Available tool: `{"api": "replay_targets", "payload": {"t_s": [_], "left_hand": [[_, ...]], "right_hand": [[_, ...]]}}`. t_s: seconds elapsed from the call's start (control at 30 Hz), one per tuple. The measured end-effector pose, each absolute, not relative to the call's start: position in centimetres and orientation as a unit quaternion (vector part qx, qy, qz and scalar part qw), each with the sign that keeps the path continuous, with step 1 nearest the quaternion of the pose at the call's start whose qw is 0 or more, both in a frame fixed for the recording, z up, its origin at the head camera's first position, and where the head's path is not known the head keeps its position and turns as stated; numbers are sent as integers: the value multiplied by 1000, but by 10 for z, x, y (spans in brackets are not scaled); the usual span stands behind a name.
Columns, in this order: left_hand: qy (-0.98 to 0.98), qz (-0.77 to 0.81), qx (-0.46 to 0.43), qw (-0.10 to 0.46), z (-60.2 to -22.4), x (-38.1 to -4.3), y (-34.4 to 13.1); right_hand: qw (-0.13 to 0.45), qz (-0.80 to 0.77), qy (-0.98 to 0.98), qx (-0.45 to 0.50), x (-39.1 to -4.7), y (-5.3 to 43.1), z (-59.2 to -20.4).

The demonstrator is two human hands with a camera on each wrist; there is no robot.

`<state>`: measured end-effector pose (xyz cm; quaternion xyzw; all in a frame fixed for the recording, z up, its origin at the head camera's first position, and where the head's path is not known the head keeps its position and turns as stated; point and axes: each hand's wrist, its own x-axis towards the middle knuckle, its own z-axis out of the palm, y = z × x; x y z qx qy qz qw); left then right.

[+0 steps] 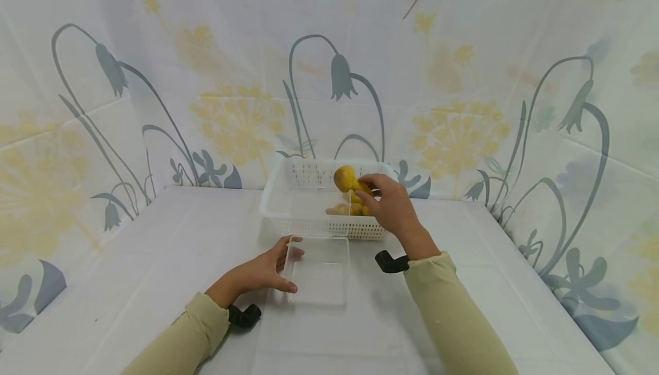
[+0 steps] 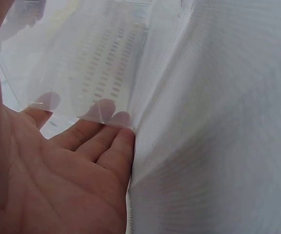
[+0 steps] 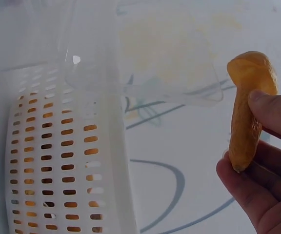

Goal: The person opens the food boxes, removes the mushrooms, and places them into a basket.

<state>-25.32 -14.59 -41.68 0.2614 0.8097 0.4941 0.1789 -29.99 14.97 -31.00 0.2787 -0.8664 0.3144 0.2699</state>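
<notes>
My right hand (image 1: 387, 200) pinches the stem of a yellow mushroom-shaped piece (image 3: 248, 112) between thumb and fingers, its rounded cap pointing up. In the head view this piece is over a white perforated basket (image 1: 273, 192), where more yellow pieces (image 1: 355, 209) lie at the right side. A clear plastic box (image 1: 321, 272) stands on the table in front of the basket. My left hand (image 1: 262, 269) holds the box's left side, thumb toward the front and fingers round the back corner. Through the plastic, fingertips (image 2: 106, 107) show in the left wrist view.
A clear lid panel (image 1: 309, 206) rises at the back of the box and overlaps the basket's front. White cloth covers the table (image 1: 170, 266). Floral-printed fabric (image 1: 319, 66) hangs behind the basket and along both sides.
</notes>
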Motion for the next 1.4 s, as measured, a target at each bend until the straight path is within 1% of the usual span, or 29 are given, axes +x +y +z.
{"api": "replay_targets", "payload": {"t_s": [0.27,0.63,1.03,1.4], "left_hand": [[805,499,263,181,-418,-254,-146],[800,501,274,183,-418,-256,-147],[798,507,266,188,-417,-255,-147],[797,509,264,187,-418,-255,-147]], "right_hand": [[259,325,-881,227,-310,154,-315],[222,346,-897,162,-322,160,-323],[204,312,-921,111,-331,164,-329],[162,249,-952,78,-342,163,-330]]}}
